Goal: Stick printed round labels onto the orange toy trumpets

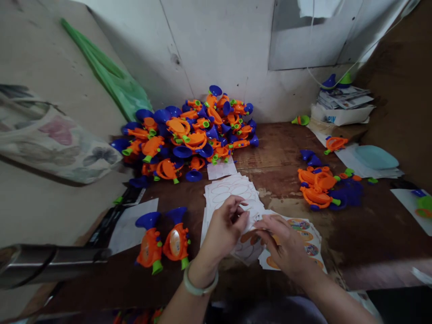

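Sticker sheets [293,240] lie stacked on the table [371,225] beneath both hands. Left hand [224,225] fingers [241,215] pinch a sheet edge; right hand [285,240] fingers rest spread across the sheets, grip unclear. Orange-and-blue toy trumpets [185,135] lie heaped beyond; two trumpets [162,238] lie left of the sheets.

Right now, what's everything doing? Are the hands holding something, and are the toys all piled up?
left hand: pinching a paper sheet's edge
right hand: fingers resting on the sheets
printed sticker sheets: stacked, slightly fanned
white outlined sheets: stacked, slightly fanned
orange-and-blue toy horns: heaped against the wall
two separate toy horns: lying side by side
green plastic bag: flat against the wall
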Demonstrator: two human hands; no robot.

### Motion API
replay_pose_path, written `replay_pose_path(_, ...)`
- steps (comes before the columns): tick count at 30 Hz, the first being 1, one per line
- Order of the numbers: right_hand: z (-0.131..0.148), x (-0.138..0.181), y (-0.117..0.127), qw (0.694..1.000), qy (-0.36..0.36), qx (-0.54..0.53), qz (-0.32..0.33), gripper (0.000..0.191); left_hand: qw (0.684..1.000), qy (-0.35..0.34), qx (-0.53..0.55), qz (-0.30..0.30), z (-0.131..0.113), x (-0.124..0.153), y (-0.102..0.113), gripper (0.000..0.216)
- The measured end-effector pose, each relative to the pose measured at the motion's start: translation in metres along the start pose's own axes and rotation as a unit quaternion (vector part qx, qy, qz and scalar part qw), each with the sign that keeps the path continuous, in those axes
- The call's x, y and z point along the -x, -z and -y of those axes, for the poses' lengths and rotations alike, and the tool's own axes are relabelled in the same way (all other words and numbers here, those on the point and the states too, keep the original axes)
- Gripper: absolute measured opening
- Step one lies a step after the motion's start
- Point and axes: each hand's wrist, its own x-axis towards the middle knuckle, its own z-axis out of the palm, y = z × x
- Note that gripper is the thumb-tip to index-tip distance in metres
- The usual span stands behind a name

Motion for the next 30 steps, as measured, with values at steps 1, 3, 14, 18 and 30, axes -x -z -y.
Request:
replay_pose_path(1,-0.003,0.003,-0.002,1.0,0.01,0.01,0.004,0.052,1.0,-0.002,-0.007,-0.003,0.003,-0.002,-0.001,0.021)
replay_pose_path(3,-0.012,0.009,-0.007,0.999,0.046,0.022,0.0,0.061,0.999,-0.006,-0.034,-0.006,0.007,-0.006,-0.003,0.027)
replay_pose_path(14,-0.003,0.028,-0.009,0.975,0.12,0.17,-0.073,0.052,0.967,-0.052,-0.244,-0.044,0.036,-0.075,-0.015,0.024)
replay_pose_path(18,0.003,0.048,-0.014,0.987,0.103,0.112,-0.045,0.058,0.936,-0.072,-0.337,-0.071,0.028,-0.119,0.006,0.031)
replay_pose_path(30,0.008,0.02,-0.011,0.996,0.069,0.022,-0.052,0.072,0.909,-0.089,-0.35,-0.211,-0.033,-0.222,0.106,0.027)
